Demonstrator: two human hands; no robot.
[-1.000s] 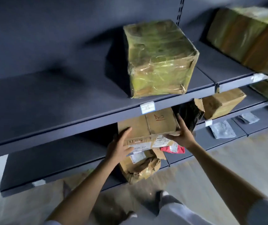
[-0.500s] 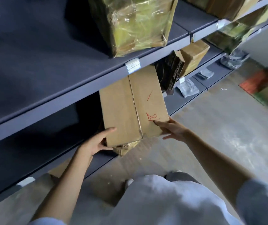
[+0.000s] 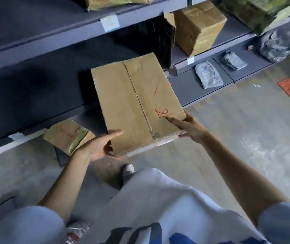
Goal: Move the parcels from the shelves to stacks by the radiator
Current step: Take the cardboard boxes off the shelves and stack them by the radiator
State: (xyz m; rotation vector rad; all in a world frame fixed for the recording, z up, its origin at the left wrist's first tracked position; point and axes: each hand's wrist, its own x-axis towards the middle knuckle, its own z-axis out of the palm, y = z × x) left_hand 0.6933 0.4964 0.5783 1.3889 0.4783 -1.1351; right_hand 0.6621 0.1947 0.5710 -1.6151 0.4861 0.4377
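Box (image 3: 137, 104) sits mid-frame, held in front of the shelves (image 3: 35, 32) between my hands: left hand (image 3: 99, 148) grips its lower left corner, right hand (image 3: 187, 126) clasps the lower right edge.

A flat brown cardboard box (image 3: 137, 104) is held in the air in front of dark grey shelves (image 3: 35, 32), its taped centre seam running away from the viewer and red pen marks on its right flap. On the shelves stand a brown taped box (image 3: 198, 29), a black torn-open carton (image 3: 158, 37) just beside it, and yellow-green wrapped parcels at the top edge. Two grey bags (image 3: 208, 74) lie on the lowest shelf; a wrapped box (image 3: 68, 136) sits tilted low at the shelf's foot, lower left
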